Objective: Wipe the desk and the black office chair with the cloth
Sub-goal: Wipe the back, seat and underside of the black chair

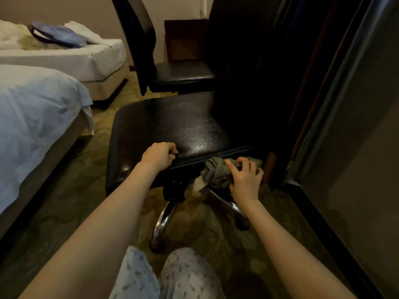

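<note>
The black office chair [172, 124] stands in front of me, its glossy seat facing up and its chrome legs [162, 221] below. My left hand [158, 156] is closed on the seat's near edge. My right hand [245, 180] holds a bunched grey striped cloth [216, 174] against the underside of the seat's near edge, just right of the centre column. The dark desk [248, 83] rises right behind the chair; its top is not visible.
A second black chair [172, 72] stands farther back. Two beds [38, 117] with white sheets fill the left side; a blue bag [58, 35] lies on the far one. A dark cabinet front [356, 147] runs along the right. My knees [164, 275] are at the bottom, over patterned carpet.
</note>
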Action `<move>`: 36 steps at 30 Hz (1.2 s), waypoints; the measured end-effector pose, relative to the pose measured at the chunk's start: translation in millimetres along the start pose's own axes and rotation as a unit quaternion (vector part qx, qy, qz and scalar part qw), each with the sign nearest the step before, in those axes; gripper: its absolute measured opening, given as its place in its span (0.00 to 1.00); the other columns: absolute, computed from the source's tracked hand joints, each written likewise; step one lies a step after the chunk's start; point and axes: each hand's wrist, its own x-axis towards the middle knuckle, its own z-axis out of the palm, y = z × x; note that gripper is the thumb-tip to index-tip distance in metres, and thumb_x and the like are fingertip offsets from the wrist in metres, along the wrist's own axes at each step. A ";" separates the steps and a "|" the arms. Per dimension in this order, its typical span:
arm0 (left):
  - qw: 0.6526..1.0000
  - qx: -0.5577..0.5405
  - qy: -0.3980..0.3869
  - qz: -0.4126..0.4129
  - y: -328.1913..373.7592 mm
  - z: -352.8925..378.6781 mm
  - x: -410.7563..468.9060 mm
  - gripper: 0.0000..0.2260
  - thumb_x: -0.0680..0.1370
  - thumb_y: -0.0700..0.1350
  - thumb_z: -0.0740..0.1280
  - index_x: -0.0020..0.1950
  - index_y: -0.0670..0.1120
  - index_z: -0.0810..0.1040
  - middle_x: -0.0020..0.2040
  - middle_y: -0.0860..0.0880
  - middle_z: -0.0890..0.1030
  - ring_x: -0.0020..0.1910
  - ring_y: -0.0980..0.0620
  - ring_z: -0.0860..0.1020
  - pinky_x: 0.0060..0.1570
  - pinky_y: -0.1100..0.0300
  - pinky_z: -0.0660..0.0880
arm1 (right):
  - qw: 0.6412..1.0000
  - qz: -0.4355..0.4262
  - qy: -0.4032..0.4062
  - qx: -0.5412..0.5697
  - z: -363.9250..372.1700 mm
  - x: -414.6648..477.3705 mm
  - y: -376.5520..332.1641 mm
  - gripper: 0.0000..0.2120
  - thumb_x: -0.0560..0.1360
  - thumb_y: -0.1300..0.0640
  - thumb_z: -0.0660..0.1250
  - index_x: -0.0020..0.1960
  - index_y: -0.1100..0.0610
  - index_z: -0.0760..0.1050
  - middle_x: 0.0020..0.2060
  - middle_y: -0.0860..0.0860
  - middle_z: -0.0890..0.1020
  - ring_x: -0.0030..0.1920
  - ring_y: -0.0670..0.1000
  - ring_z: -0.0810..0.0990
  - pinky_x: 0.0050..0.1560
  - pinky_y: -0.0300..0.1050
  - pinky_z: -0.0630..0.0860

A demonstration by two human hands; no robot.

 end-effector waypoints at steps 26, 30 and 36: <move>0.996 0.058 -0.060 -0.041 25.4 -17.6 24.3 0.12 0.75 0.34 0.63 0.37 0.50 0.73 0.49 0.46 0.77 0.49 0.45 0.76 0.48 0.54 0.73 | 0.962 -0.216 0.149 -0.078 2.0 9.8 -44.0 0.19 0.69 0.57 0.60 0.57 0.49 0.80 0.48 0.55 0.66 0.45 0.56 0.66 0.42 0.52 0.76; 0.993 0.093 -0.049 -0.046 33.5 -18.4 18.7 0.08 0.74 0.35 0.66 0.41 0.48 0.74 0.52 0.44 0.78 0.51 0.44 0.76 0.50 0.53 0.74 | 0.959 -0.249 0.109 -0.080 0.5 -8.3 -25.5 0.18 0.68 0.54 0.66 0.57 0.49 0.81 0.49 0.56 0.66 0.45 0.56 0.66 0.42 0.52 0.76; 0.990 0.141 -0.010 -0.026 54.0 -10.6 4.5 0.10 0.76 0.39 0.64 0.56 0.45 0.77 0.57 0.44 0.76 0.56 0.42 0.76 0.53 0.51 0.73 | 0.958 -0.260 0.076 -0.092 -17.6 -12.5 -0.9 0.19 0.63 0.53 0.76 0.53 0.50 0.82 0.49 0.56 0.68 0.46 0.58 0.67 0.44 0.54 0.74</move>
